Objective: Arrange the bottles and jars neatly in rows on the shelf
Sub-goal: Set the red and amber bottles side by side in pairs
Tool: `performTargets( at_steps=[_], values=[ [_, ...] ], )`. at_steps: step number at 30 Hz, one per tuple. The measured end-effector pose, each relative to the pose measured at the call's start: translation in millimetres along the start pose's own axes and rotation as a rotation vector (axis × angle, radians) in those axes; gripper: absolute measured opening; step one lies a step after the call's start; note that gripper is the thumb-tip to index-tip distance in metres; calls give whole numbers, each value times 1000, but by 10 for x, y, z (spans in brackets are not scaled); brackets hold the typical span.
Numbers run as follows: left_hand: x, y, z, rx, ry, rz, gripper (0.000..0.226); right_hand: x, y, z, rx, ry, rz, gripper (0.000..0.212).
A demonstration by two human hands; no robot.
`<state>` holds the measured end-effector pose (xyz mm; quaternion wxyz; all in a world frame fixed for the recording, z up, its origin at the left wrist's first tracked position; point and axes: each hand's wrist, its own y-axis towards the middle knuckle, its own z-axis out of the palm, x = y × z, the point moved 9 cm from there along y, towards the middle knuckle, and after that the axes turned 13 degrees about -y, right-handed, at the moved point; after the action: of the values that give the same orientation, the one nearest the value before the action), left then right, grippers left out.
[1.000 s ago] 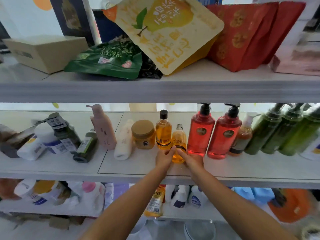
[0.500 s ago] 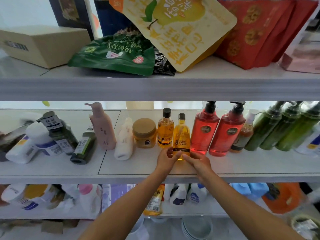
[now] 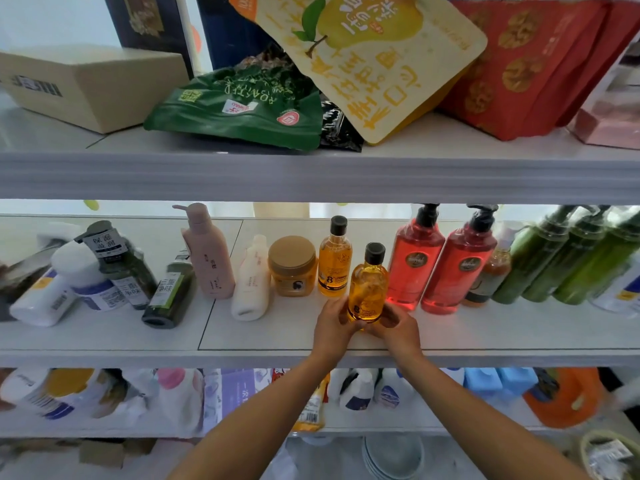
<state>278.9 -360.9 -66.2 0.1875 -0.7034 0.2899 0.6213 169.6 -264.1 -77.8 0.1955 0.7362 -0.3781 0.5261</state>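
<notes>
On the middle shelf (image 3: 485, 337) an amber bottle with a black cap (image 3: 367, 284) stands near the front edge. My left hand (image 3: 332, 323) and my right hand (image 3: 394, 323) grip its base from either side. Behind it stand a matching amber bottle (image 3: 335, 261), a tan-lidded jar (image 3: 293, 266) and two red pump bottles (image 3: 414, 261) (image 3: 457, 268). A small brown pump bottle (image 3: 488, 275) and three green pump bottles (image 3: 568, 261) continue the row to the right. A pink pump bottle (image 3: 207, 254) stands upright at the left.
A white bottle (image 3: 251, 282) lies on its side beside the jar. Dark green bottles (image 3: 169, 299) and white tubs (image 3: 86, 282) lie jumbled at the left. Snack bags (image 3: 239, 105) and a cardboard box (image 3: 90, 84) fill the upper shelf. More bottles crowd the lower shelf (image 3: 363, 389).
The held amber bottle has come forward, out of line with its twin and toward the shelf's front edge. Both hands stay around its base.
</notes>
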Motion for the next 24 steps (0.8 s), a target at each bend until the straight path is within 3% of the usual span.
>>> performTargets(
  at_steps=[12, 19, 24],
  values=[
    [25, 46, -55, -169, 96, -56, 40, -28, 18, -15, -163, -117, 40, 46],
    [-57, -124, 10, -50, 650, 294, 21, -37, 22, -6, -189, -197, 17, 36],
    [-68, -128, 65, 50, 673, 332, 33, -33, 76, 9, -255, -256, 46, 32]
  ],
)
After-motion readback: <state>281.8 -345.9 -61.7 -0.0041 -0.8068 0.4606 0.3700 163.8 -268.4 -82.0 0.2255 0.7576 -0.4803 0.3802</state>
